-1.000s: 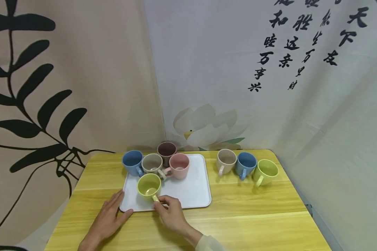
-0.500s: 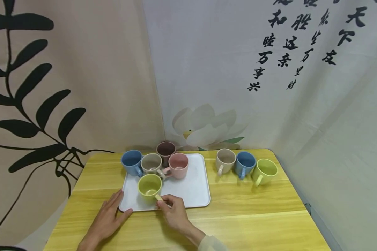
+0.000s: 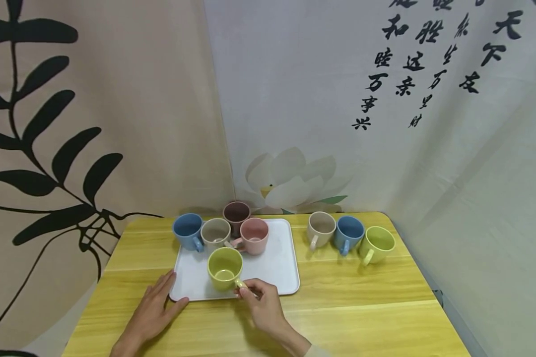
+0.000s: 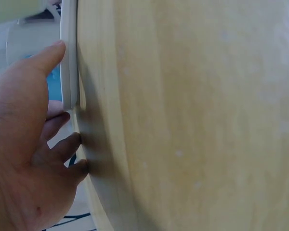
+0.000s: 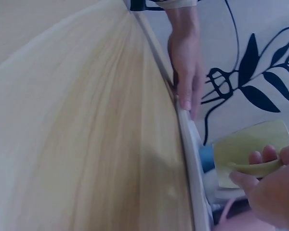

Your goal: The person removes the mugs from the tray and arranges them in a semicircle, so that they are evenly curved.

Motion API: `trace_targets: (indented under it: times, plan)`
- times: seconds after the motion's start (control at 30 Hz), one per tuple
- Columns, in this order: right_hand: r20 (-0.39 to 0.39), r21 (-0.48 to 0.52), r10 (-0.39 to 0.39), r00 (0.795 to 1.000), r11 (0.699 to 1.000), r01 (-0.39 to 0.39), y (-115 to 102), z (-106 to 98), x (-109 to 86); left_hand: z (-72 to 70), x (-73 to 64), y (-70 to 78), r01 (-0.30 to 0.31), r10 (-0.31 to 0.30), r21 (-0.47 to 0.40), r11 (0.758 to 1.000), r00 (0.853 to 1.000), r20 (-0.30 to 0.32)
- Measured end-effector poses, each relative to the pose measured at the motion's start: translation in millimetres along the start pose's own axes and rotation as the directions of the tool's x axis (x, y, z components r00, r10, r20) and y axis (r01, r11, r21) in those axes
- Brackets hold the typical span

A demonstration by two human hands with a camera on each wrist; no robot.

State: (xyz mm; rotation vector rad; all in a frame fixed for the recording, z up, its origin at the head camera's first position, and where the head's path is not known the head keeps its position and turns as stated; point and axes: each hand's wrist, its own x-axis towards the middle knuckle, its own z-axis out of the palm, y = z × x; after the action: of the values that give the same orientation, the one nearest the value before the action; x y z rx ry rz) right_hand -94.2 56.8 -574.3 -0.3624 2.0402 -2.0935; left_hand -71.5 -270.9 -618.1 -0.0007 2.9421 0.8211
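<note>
Yellow-green ceramic-looking mug w/ round rim [image 3: 224,269] has just shifted R along the front of the white rectangular tray w/ rounded corners [image 3: 272,275], so there's more bare white btwn it & the tray's front-L corner. It's now nr the middle of the front edge, w/ the grey mug [image 3: 214,242] & the pink mug [image 3: 254,238] behind it. R hand [image 3: 265,305] moved w/ it: grip closed in a pinch on the mug's handle [image 3: 240,283], thumb & fingertips only. Wrist views suggest the mug's base is a bit clear of the tray, but can't be sure.

L hand [image 3: 149,315] unchanged: fingers extended, thumb apart, holding nothing, touching the tray by its front-L corner; prob. steadying it.

Not moved: blue mug [image 3: 188,233] at the tray's back-L corner, dark plum mug [image 3: 235,215] at its back edge, plus three off the tray nr the bench's [image 3: 353,307] back-R corner: beige mug [image 3: 320,230], second blue mug [image 3: 349,235], second yellow-green mug [image 3: 377,245].

For the work, I'd judge: only the held mug's spot is changing, & it isn't settled while the pinch holds.
</note>
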Motion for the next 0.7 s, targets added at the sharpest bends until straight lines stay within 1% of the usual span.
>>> trace_targets:
  times: [0.17, 0.4, 0.57, 0.7]
  plan:
    - [-0.058, 0.008, -0.004, 0.998, 1.0, 0.005, -8.2, -23.6, -9.0, -0.5, 0.6, -0.8, -0.002, 0.002, 0.013, 1.0, 1.0, -0.001]
    - [-0.155, 0.002, -0.048, 0.987, 0.999, 0.049, -17.8, -63.0, -22.5, -1.0, 0.8, -1.3, 0.008, -0.008, 0.008, 1.0, 1.0, 0.013]
    - [-0.251, -0.022, -0.068, 0.966, 0.998, 0.065, -26.5, -94.5, -31.3, -1.1, 1.1, -0.4, 0.008, -0.008, 0.007, 1.0, 1.0, 0.012]
    - [-0.334, -0.047, -0.105, 0.937, 0.994, 0.095, -33.1, -120.4, -38.6, 0.7, 1.5, -0.6, -0.001, 0.0, 0.008, 1.0, 1.0, 0.006]
